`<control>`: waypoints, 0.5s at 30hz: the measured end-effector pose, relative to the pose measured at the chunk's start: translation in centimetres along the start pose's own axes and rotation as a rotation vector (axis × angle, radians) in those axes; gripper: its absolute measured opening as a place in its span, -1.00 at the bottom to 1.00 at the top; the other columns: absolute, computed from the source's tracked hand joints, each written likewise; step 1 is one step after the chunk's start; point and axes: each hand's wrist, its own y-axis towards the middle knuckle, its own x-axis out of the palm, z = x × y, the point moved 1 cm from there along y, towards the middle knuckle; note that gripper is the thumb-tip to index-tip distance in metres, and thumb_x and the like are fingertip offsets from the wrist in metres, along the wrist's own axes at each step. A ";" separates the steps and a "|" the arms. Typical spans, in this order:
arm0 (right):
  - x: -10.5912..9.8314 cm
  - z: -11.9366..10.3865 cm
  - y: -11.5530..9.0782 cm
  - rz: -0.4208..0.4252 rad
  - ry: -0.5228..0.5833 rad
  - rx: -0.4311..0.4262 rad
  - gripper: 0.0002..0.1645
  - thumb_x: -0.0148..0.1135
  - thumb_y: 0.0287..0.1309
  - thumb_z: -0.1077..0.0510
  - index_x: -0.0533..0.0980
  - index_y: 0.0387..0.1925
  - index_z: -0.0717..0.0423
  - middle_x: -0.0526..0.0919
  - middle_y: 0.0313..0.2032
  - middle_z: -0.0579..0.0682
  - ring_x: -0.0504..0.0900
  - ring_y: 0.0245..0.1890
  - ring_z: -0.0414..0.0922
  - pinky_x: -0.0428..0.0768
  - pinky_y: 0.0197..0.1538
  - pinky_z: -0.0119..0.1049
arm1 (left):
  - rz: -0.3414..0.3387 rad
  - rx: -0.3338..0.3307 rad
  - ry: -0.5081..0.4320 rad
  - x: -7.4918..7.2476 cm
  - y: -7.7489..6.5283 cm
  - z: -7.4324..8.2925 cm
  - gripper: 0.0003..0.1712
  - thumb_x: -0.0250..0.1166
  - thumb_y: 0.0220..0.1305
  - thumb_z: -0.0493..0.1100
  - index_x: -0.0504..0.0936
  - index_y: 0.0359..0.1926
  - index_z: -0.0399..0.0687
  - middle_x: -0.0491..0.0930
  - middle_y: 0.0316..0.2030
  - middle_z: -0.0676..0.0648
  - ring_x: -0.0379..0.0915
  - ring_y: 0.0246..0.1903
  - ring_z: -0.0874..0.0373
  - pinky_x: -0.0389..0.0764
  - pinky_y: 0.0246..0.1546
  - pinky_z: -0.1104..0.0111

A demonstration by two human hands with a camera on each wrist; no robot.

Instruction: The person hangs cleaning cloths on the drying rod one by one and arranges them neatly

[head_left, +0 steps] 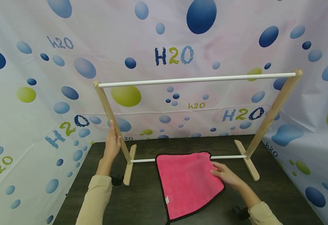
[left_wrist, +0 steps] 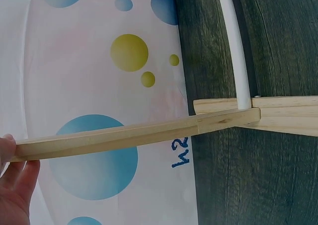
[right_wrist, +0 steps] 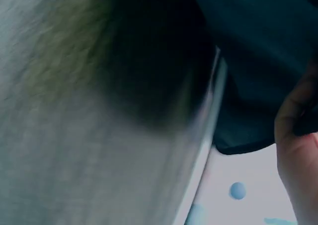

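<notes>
A wooden rack has a white top bar (head_left: 195, 80), a white lower bar (head_left: 228, 157) and two slanted side posts. My left hand (head_left: 113, 147) is at the left post (head_left: 103, 100); in the left wrist view its thumb and fingers (left_wrist: 27, 183) lie on opposite edges of the wood. A pink cloth (head_left: 186, 184) with black edging and a small white tag (head_left: 167, 200) spreads in front of the lower bar, hiding part of it. My right hand (head_left: 227, 175) pinches the cloth's right edge. Its dark underside (right_wrist: 253, 71) appears in the right wrist view.
The rack stands on flat wooden feet, left (head_left: 128, 170) and right (head_left: 247, 161), on a dark wood-grain table (head_left: 135, 206). Behind and at both sides hangs a white backdrop (head_left: 96, 37) printed with blue and green dots and H2O lettering.
</notes>
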 end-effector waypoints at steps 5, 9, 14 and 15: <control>0.7 -2.4 0.5 -0.056 0.013 -0.105 -0.33 -0.08 0.33 0.17 -0.02 0.28 0.53 0.55 -0.06 0.25 0.61 -0.36 -0.22 0.59 -0.31 -0.33 | -0.007 -0.017 -0.001 0.0 -0.1 0.0 0.15 0.07 0.11 -0.60 -0.43 0.41 0.23 0.18 0.11 -0.56 0.21 0.04 -0.45 0.36 -0.09 -0.17; 1.0 -4.2 0.7 -0.070 -0.013 -0.198 -0.40 -0.09 0.33 0.21 0.07 0.26 0.51 0.57 -0.11 0.12 0.60 -0.39 -0.25 0.58 -0.33 -0.35 | -0.017 -0.022 0.004 0.0 0.0 0.1 0.12 0.07 0.13 -0.59 -0.42 0.42 0.17 0.19 0.10 -0.56 0.22 0.03 -0.45 0.38 -0.11 -0.16; 1.4 -6.4 1.0 -0.084 -0.092 -0.325 -0.52 -0.09 0.31 0.28 0.21 0.21 0.44 0.55 -0.44 0.02 0.53 -0.58 -0.28 0.54 -0.50 -0.36 | -0.024 -0.024 0.016 -0.1 -0.1 0.0 0.07 0.07 0.13 -0.59 -0.39 0.43 0.03 0.20 0.09 -0.56 0.22 0.03 -0.44 0.36 -0.09 -0.16; 1.4 -6.9 1.1 -0.084 -0.108 -0.343 -0.51 -0.09 0.31 0.29 0.20 0.22 0.43 0.54 -0.48 0.02 0.53 -0.61 -0.27 0.53 -0.53 -0.36 | -0.025 -0.027 0.016 -0.1 -0.1 0.0 0.07 0.07 0.13 -0.59 -0.38 0.43 0.01 0.20 0.09 -0.56 0.22 0.03 -0.44 0.36 -0.08 -0.16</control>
